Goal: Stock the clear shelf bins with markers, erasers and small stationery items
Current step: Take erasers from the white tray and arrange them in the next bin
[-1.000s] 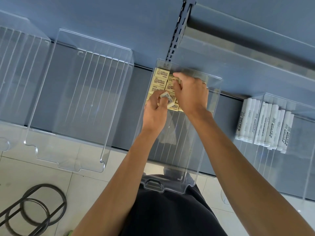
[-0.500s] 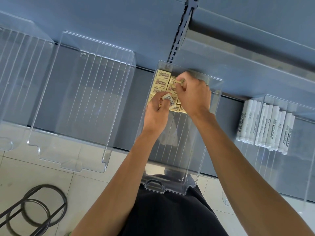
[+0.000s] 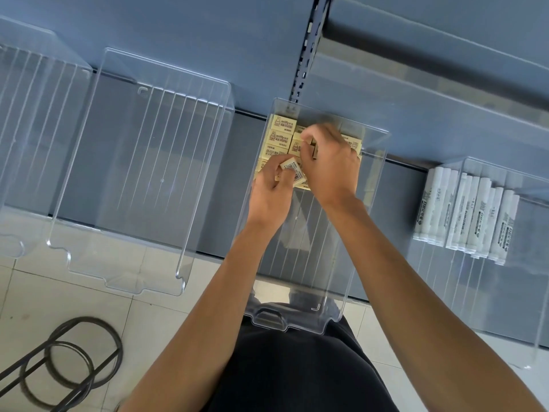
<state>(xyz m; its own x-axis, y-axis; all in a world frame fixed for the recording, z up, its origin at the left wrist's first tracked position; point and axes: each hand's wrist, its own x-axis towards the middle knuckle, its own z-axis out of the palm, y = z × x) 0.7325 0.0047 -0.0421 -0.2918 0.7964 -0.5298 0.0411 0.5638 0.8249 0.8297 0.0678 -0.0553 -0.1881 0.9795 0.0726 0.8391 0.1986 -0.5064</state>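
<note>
Two bare arms extend up from the bottom edge, hands meeting close together. L forearm (image 3: 228, 292) angles up & right; R forearm (image 3: 398, 292) angles up & left. L hand (image 3: 271, 190) has fingers curled, thumb & fingertips gripping an eraser (image 3: 292, 171). R hand (image 3: 329, 165), just above it w/ its back to the camera, pinches a second eraser (image 3: 312, 150); slightly blurred.

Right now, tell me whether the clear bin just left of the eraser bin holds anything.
No, the neighbouring bin shows only its bare ribbed floor.
</note>
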